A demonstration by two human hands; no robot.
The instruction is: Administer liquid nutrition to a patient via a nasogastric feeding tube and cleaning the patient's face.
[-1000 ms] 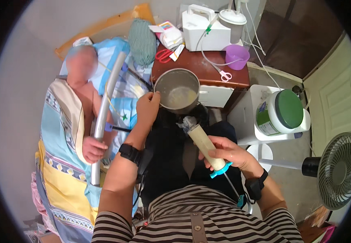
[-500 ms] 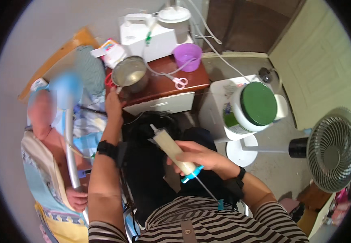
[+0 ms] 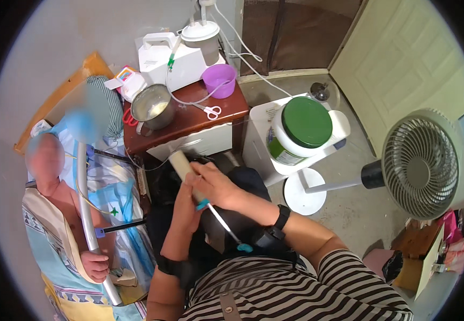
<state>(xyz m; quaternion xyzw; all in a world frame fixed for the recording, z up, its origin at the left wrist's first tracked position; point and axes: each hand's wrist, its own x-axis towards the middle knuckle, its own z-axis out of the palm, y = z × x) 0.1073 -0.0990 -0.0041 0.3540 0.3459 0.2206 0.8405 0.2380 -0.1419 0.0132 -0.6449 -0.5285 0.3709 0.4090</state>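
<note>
Fingers of your right hand (image 3: 217, 185) are wrapped tight round the syringe (image 3: 185, 170) barrel near its lower end; fingers of your left hand (image 3: 186, 206) are curled against the same end from below, closed on it, exact grip partly hidden by the right hand.

Syringe: large, cream-coloured, held over your lap, just in front of the table (image 3: 226, 109). Long axis runs diagonal, open top end pointing up-left toward the pot (image 3: 151, 104), plunger rod (image 3: 222, 224) trailing down-right toward your chest, blue cap at its end. Both hands sit at the barrel/plunger junction; right hand is on top and nearer the rod, left is under.

Pot: steel, on table's left part, pale contents inside, well apart from syringe tip, lying up-left along roughly the same line as the barrel. Left arm is the nearer one to it.

Also on table: purple cup (image 3: 219, 79), scissors (image 3: 210, 111), white machine (image 3: 168, 59) w/ tubing. A person lies in bed at left, hand on a grey rail (image 3: 85, 203). Green-lidded tub (image 3: 301, 128) on white stool, fan (image 3: 422, 163) at right.
</note>
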